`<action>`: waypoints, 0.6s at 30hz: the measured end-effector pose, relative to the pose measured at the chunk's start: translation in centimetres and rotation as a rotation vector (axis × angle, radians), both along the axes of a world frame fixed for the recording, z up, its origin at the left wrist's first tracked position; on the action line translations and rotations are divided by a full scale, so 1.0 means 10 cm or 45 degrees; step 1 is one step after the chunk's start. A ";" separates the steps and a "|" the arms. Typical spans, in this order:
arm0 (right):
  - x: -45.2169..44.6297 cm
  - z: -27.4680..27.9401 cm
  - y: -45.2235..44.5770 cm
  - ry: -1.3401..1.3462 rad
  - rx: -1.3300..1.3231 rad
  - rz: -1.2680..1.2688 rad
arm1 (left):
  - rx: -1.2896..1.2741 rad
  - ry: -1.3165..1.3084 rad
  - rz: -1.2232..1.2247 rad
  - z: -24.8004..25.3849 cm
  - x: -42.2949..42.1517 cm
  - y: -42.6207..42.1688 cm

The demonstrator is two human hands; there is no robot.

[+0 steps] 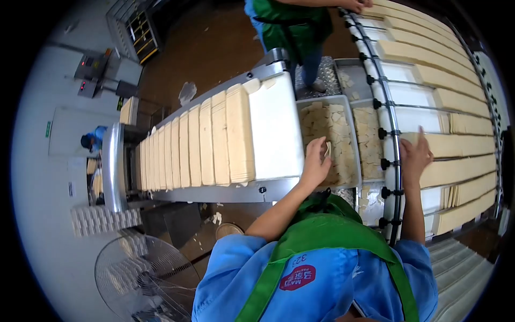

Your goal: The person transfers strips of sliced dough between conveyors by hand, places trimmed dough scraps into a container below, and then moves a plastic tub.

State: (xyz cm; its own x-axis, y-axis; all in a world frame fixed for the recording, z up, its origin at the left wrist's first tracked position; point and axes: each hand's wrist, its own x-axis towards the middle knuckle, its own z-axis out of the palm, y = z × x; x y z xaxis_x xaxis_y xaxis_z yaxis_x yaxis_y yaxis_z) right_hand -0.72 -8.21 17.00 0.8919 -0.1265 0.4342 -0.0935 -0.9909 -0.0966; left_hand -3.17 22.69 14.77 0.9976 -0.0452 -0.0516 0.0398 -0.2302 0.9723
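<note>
My left hand point(316, 165) is curled over a grey bin point(354, 145) of cut dough scraps point(337, 129), with a small pale dough scrap point(328, 148) showing between its fingers and thumb. My right hand point(417, 156) reaches over the metal rail of the right conveyor. Its fingers are apart, at the near end of a long flat dough strip point(456, 145); whether it touches the strip is hard to tell. More dough strips point(461, 170) lie in rows there. On the left conveyor, a row of stacked dough slabs point(236, 134) ends before a bare stretch of white belt point(276, 129).
A co-worker in a green apron point(295, 24) stands beyond the bins, one hand at the right conveyor. A second scrap bin point(369, 142) adjoins the first. A fan point(145, 279) stands lower left; another person point(95, 140) is far left.
</note>
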 end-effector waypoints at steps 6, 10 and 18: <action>0.21 -0.17 0.33 0.200 -0.125 -0.453 | 0.751 -0.090 0.509 -0.23 -0.60 1.12; 0.23 -0.08 1.54 0.208 0.189 0.322 | 0.943 0.234 0.841 -0.25 -0.93 1.66; 0.31 -0.40 4.16 0.782 0.391 1.133 | 0.653 0.280 0.813 -0.44 -0.94 1.98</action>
